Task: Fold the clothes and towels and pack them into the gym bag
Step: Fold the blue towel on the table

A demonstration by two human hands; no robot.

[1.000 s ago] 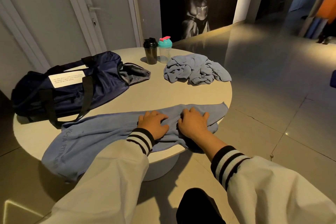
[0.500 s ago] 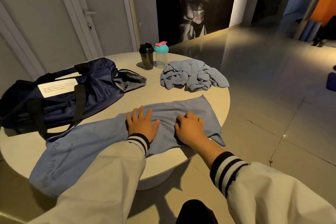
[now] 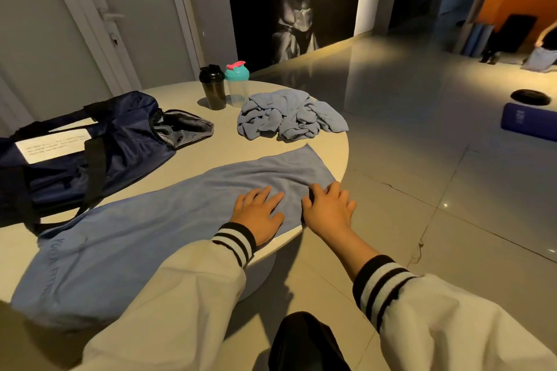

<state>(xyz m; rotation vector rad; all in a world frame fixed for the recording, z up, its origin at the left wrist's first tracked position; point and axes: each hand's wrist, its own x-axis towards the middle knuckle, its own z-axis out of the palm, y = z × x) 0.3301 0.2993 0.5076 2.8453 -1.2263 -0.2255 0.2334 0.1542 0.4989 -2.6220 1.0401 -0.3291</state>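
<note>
Both hands, the left hand [image 3: 259, 214] and the right hand [image 3: 328, 209], are lying flat, gripping nothing, on the blue towel [image 3: 150, 235], whose long axis is running leftward from them across the round table [image 3: 229, 147]; the right hand is sitting nearer its right short edge.

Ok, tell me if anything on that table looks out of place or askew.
The spread blue towel lies slantwise, its left end drooping over the table rim. The other blue cloth sits crumpled beside the black bottle and teal-lidded bottle. Nothing looks spilled or damaged.
</note>
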